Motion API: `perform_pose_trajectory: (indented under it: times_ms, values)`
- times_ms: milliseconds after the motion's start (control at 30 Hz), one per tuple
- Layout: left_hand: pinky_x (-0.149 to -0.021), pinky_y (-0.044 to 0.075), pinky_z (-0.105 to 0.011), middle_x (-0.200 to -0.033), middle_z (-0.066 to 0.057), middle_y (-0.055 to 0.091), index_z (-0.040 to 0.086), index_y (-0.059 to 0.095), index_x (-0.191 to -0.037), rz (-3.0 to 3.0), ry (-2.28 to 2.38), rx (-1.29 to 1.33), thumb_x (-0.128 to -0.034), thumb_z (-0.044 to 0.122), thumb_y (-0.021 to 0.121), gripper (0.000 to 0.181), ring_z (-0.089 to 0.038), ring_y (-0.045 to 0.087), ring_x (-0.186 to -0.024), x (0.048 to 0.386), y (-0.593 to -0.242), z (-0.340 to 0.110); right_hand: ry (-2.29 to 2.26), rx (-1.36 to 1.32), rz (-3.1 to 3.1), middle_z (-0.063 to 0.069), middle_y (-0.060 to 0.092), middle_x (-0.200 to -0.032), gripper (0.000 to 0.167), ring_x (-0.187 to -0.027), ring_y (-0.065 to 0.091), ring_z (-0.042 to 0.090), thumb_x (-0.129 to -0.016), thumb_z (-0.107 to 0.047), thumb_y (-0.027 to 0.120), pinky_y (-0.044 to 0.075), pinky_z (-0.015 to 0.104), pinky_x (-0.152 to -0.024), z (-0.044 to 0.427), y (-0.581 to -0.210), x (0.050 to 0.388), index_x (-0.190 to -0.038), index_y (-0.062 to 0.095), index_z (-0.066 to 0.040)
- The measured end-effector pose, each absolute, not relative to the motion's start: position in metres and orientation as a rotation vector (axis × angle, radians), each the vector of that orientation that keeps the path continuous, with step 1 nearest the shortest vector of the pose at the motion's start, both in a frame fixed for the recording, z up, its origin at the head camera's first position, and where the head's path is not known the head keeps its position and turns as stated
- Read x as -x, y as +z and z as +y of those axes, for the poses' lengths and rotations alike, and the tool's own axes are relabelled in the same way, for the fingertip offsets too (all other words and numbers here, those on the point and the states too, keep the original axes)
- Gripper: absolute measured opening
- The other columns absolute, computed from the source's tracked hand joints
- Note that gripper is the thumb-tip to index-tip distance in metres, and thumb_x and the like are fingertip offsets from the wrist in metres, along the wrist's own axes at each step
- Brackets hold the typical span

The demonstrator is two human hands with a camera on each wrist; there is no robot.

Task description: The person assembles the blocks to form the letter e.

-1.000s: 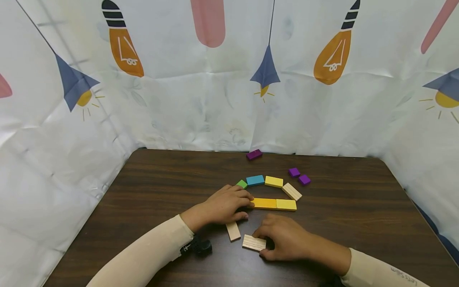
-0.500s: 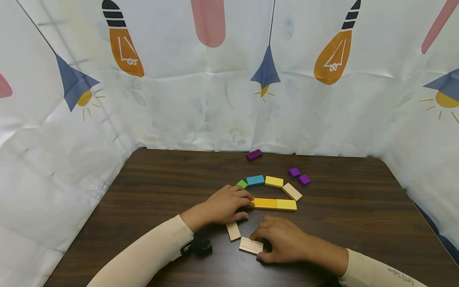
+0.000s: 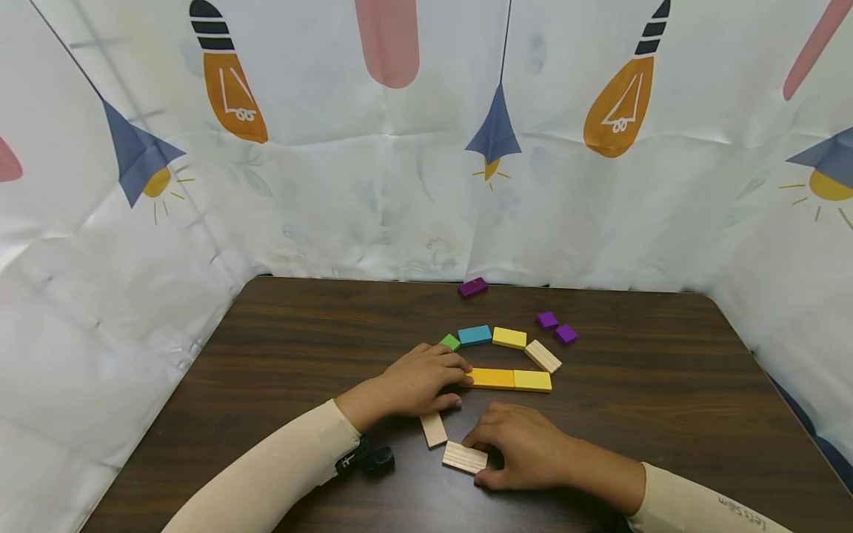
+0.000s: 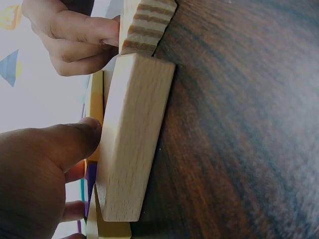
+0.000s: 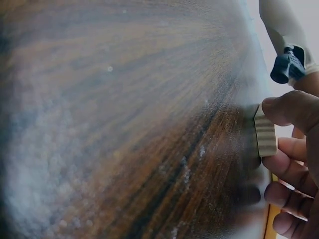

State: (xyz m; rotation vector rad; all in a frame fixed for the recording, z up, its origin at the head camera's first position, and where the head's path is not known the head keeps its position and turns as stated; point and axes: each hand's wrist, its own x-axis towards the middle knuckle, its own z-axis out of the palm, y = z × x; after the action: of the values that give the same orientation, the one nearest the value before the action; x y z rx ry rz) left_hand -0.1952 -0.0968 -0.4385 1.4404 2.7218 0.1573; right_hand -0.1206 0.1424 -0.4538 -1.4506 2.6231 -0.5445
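Between the thumb and fingers of my right hand (image 3: 526, 448) I pinch a striped wooden block (image 3: 464, 457) by its right end; it lies flat on the table. Its left corner meets, or nearly meets, a plain wooden block (image 3: 434, 429), which the left wrist view shows larger. My left hand (image 3: 418, 379) rests over the left part of the layout, fingertips at the end of an orange block (image 3: 493, 378) and thumb near the plain block. A pale yellow block (image 3: 532, 380) continues that row. The left hand hides whatever lies beneath it.
A curve of green (image 3: 450, 342), blue (image 3: 474, 335), yellow (image 3: 509, 337) and wooden (image 3: 543, 356) blocks lies behind the row. Loose purple blocks (image 3: 548, 320) sit farther back, one (image 3: 473, 287) at the table's far edge. A printed curtain (image 3: 373, 200) surrounds the table.
My right hand has slid the striped wooden block slightly left and towards me, closer to the plain wooden block. The left hand has stayed still.
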Motion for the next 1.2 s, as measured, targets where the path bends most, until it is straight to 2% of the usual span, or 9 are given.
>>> perform_pose_trajectory:
  times_ms: [400,533,900,1200]
  values:
    - [-0.103,0.042,-0.041,-0.140,0.008,0.059,0.027,0.069,-0.130,2.725,0.170,-1.442,-0.1010,0.043,0.064,0.033,-0.017,0.050,-0.131,0.195,-0.440,-0.097,-0.570,1.422,2.612,-0.020,0.059,-0.100,0.036,-0.093,0.052,-0.003,-0.086,-0.048,0.079,0.047,0.022,-0.078,0.145,-0.453,0.124,-0.116,0.074,-0.027]
    - [-0.103,0.042,-0.041,-0.140,0.008,0.059,0.027,0.069,-0.130,2.724,0.167,-1.452,-0.1007,0.042,0.065,0.033,-0.017,0.050,-0.130,0.195,-0.440,-0.097,-0.583,1.376,2.630,-0.019,0.059,-0.100,0.038,-0.094,0.053,-0.001,-0.087,-0.049,0.079,0.048,0.025,-0.080,0.150,-0.446,0.130,-0.116,0.074,-0.025]
    - [-0.104,0.042,-0.042,-0.140,0.007,0.059,0.025,0.069,-0.132,2.715,0.165,-1.446,-0.1012,0.043,0.064,0.035,-0.017,0.051,-0.130,0.196,-0.439,-0.097,-0.608,1.255,2.775,-0.010,0.067,-0.099,0.043,-0.094,0.056,0.007,-0.086,-0.042,0.082,0.050,0.033,-0.079,0.167,-0.426,0.172,-0.121,0.075,-0.018]
    - [-0.102,0.043,-0.040,-0.138,0.009,0.060,0.027,0.070,-0.130,2.724,0.148,-1.466,-0.1009,0.043,0.065,0.033,-0.016,0.051,-0.129,0.197,-0.440,-0.097,-0.632,1.185,2.857,-0.001,0.070,-0.118,0.045,-0.111,0.059,0.019,-0.087,-0.037,0.082,0.054,0.040,-0.086,0.176,-0.418,0.210,-0.124,0.074,-0.012]
